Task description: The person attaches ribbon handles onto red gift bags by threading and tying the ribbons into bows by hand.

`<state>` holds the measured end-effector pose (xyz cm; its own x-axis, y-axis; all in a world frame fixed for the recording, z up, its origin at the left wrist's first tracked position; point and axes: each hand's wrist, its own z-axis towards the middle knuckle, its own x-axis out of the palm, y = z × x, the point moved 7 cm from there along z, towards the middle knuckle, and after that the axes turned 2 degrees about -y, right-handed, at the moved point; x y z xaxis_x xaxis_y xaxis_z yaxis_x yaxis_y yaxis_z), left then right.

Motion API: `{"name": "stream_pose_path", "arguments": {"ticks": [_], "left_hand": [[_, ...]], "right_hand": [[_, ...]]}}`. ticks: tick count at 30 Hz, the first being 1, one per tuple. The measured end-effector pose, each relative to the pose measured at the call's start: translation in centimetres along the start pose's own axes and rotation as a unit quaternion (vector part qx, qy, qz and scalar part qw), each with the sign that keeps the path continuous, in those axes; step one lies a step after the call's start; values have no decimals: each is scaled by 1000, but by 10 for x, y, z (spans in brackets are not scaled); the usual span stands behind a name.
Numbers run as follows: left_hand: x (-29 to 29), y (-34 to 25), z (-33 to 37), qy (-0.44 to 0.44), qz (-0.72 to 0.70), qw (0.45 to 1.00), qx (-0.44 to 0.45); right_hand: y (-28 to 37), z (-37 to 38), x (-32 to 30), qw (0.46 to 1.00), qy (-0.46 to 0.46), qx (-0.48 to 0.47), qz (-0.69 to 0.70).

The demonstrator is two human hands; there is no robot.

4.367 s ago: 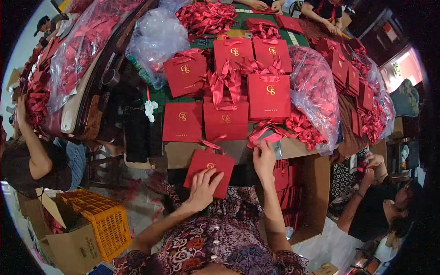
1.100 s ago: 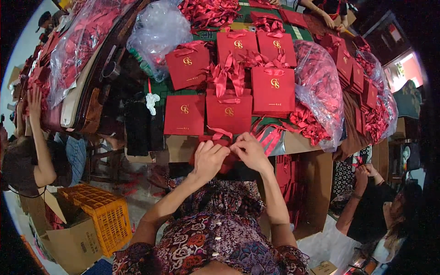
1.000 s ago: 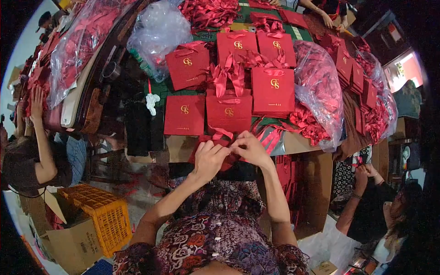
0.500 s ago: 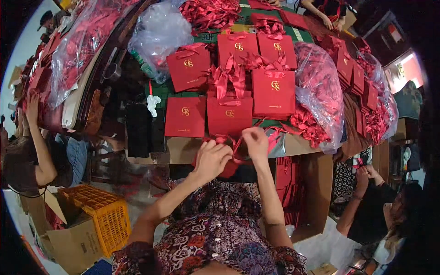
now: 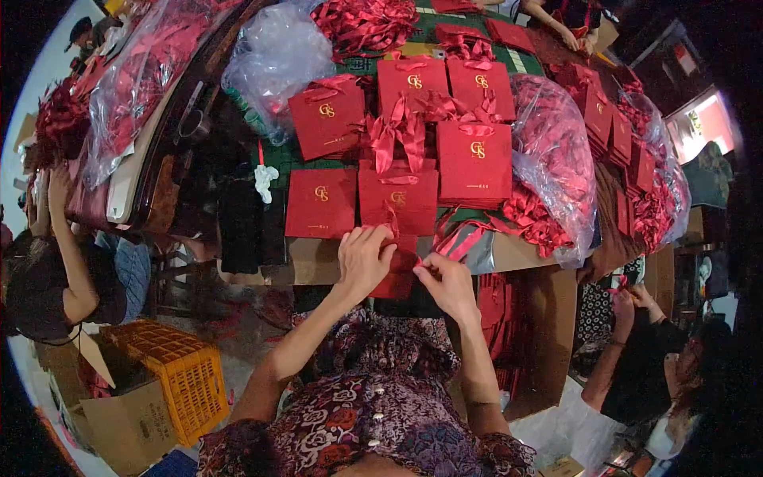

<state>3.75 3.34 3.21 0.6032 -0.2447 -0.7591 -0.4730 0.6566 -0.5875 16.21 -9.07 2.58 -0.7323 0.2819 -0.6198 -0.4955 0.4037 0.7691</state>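
A red paper gift bag (image 5: 396, 277) hangs at the table's near edge in front of me, partly covered by my fingers. My left hand (image 5: 366, 258) is closed on its upper left side. To the right of the bag, my right hand (image 5: 447, 284) pinches a shiny red ribbon (image 5: 463, 245) between thumb and fingertips; part of the ribbon runs back over the table edge. Just beyond my hands lie stacks of red gift bags with gold print: a left stack (image 5: 321, 203), a middle stack (image 5: 397, 193) and a right stack (image 5: 475, 163).
Clear plastic sacks of ribbon (image 5: 554, 151) flank the stacks, and a crumpled clear bag (image 5: 278, 60) lies behind. An open cardboard box (image 5: 554, 334) with red bags stands below right. A yellow crate (image 5: 193, 389) is at lower left. Other people work on both sides.
My hands have moved apart. The right one dropped toward me with the ribbon, and the left moved slightly down. More of the bag between them now shows.
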Motion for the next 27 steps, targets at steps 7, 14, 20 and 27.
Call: {"name": "stream_pose_path", "arguments": {"ticks": [7,14,20,27], "left_hand": [[15,4,-27,-60,-157,985,-29],[32,-6,-60,70,-470,859,-190],[39,13,-99,216,-507,808,-208],[17,48,-101,226,-365,866,-258]], "right_hand": [[-9,21,29,948,-28,63,310],[-19,31,34,927,-76,45,364],[-34,29,24,927,-105,46,356],[-57,17,24,929,-98,56,352]]}}
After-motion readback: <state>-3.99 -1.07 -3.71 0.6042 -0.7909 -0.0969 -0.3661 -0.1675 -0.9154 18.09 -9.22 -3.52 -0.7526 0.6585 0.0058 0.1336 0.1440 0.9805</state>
